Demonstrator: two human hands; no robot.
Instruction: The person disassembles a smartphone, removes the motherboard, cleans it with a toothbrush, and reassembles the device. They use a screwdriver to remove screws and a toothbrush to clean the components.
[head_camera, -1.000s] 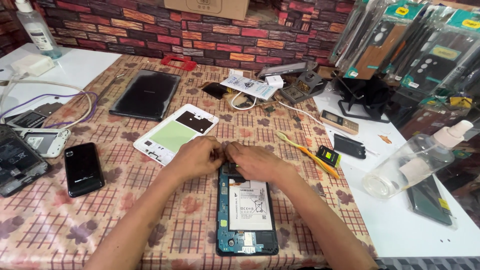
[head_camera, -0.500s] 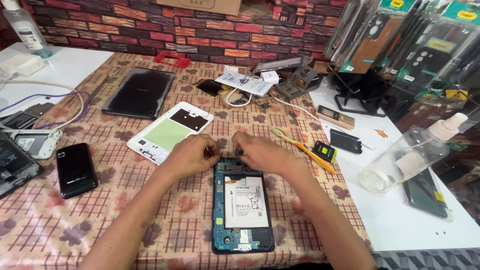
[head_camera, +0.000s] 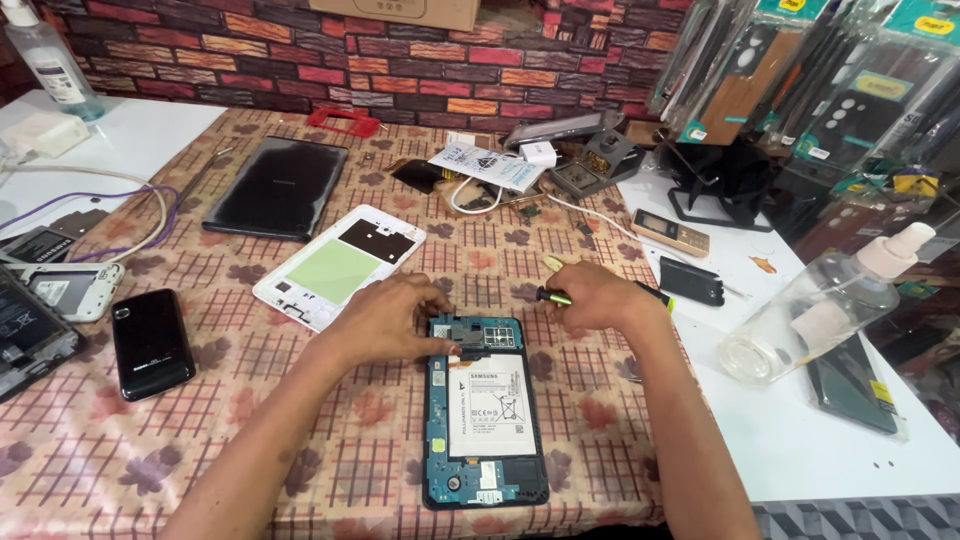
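Observation:
An opened phone (head_camera: 486, 412) lies face down on the patterned tablecloth, its blue frame, circuit boards and white battery exposed. My left hand (head_camera: 390, 318) rests on the phone's top left corner, fingers pressing its upper edge. My right hand (head_camera: 592, 297) is just right of the phone's top and is closed around a small screwdriver (head_camera: 553, 296) with a dark, green-banded handle. The removed white back cover (head_camera: 338, 266) with a green inner patch lies to the upper left of the phone.
A black tablet (head_camera: 277, 187) and a small black phone (head_camera: 151, 343) lie to the left. Cables, parts and a soldering stand (head_camera: 592, 160) sit at the back. On the white table (head_camera: 800, 430) to the right are a clear spray bottle (head_camera: 820, 310) and a dark phone (head_camera: 691, 281).
My right hand has moved right, off the phone's top, and now grips the screwdriver. My left hand stays at the phone's top left corner.

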